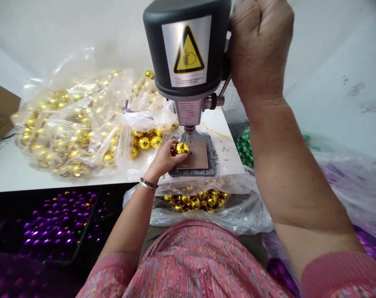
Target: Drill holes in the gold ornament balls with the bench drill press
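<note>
One gold faceted ball [182, 148] is sitting in the left hand [165, 159], over the brown plate [199, 159] of a bench drill press [189, 92] and just beside the line of the drill bit [190, 137]; whether it is touching the plate cannot be told. The fingers [179, 158] are gripping the ball, parted only by its width. The right hand [263, 39] is curling beside the upper part of the press, near the feed lever [226, 86]; its fingers are facing away, so their opening and hold cannot be told.

Several hazards are presenting themselves. Because the bit is appearing to the right of the ball's middle, it could be skidding off a curved facet if lowered here. A loosening pinch could be letting the ball spin or jump free. The thumb and fingertips are lying near the bit's path, so a slip could be injuring them; the warning label [186, 54] is showing a hand in a triangle. Dark debris [219, 151] is littering the tabletop [234, 163] beside the base. A dropped ball could be rolling over the near edge into the open plastic bag [166, 217], mingling with the gold balls [203, 201] there.
</note>
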`<state>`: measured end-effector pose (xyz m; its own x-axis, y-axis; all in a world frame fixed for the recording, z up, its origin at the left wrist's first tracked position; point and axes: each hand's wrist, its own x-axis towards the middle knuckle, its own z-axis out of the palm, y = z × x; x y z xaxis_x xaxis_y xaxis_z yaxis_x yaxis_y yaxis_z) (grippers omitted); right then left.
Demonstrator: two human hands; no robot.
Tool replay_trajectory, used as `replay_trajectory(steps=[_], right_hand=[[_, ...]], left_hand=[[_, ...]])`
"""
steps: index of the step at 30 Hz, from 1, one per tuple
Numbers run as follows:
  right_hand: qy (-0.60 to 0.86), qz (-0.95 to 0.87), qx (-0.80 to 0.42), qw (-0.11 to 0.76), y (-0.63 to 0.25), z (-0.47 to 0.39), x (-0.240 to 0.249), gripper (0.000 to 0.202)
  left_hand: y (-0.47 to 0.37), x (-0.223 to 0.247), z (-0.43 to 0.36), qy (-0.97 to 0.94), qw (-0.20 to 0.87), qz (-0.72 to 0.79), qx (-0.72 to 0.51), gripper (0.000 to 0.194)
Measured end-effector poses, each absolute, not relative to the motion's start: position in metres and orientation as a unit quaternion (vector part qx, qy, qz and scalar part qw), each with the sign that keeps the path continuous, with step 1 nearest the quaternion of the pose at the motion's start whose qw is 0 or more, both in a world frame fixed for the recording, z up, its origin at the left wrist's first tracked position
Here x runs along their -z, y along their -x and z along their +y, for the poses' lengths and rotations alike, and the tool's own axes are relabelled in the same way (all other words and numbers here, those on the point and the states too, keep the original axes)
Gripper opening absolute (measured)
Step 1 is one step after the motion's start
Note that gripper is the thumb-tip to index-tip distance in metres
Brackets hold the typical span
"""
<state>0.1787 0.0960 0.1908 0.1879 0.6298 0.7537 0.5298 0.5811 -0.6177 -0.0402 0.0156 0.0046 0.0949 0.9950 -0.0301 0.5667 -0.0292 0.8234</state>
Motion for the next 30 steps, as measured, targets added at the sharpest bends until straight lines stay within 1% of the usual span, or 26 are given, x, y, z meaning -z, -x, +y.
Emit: replay_trajectory(steps=[3, 7, 16, 20, 22, 27, 30], right_hand=[[0.524, -0.584, -0.082, 0.615, -0.171, 0.082, -0.196, 0.036], [0.509, -0.59, -0.095, 0.62, -0.169, 0.069, -0.199, 0.03], [0.543, -0.581, -0.106, 0.597, -0.169, 0.066, -0.204, 0.024], [0.512, -0.581, -0.114, 0.622, -0.172, 0.068, -0.198, 0.022], [0.49, -0.585, -0.115, 0.636, -0.174, 0.071, -0.196, 0.021], [0.465, -0.597, -0.112, 0.644, -0.175, 0.077, -0.19, 0.028], [0.387, -0.631, -0.111, 0.663, -0.175, 0.062, -0.184, 0.018]], left_hand=[[0.037, -0.004, 0.018, -0.646, 0.368, 0.6, -0.296, 0.061], [0.032, -0.011, 0.019, -0.664, 0.354, 0.601, -0.271, 0.06], [0.014, -0.034, 0.024, -0.745, 0.239, 0.605, -0.146, 0.059], [0.01, -0.031, 0.027, -0.767, 0.21, 0.592, -0.128, 0.061], [0.011, -0.029, 0.028, -0.764, 0.22, 0.592, -0.129, 0.065], [0.016, -0.021, 0.03, -0.738, 0.287, 0.593, -0.146, 0.074], [0.018, -0.015, 0.03, -0.722, 0.324, 0.587, -0.174, 0.074]])
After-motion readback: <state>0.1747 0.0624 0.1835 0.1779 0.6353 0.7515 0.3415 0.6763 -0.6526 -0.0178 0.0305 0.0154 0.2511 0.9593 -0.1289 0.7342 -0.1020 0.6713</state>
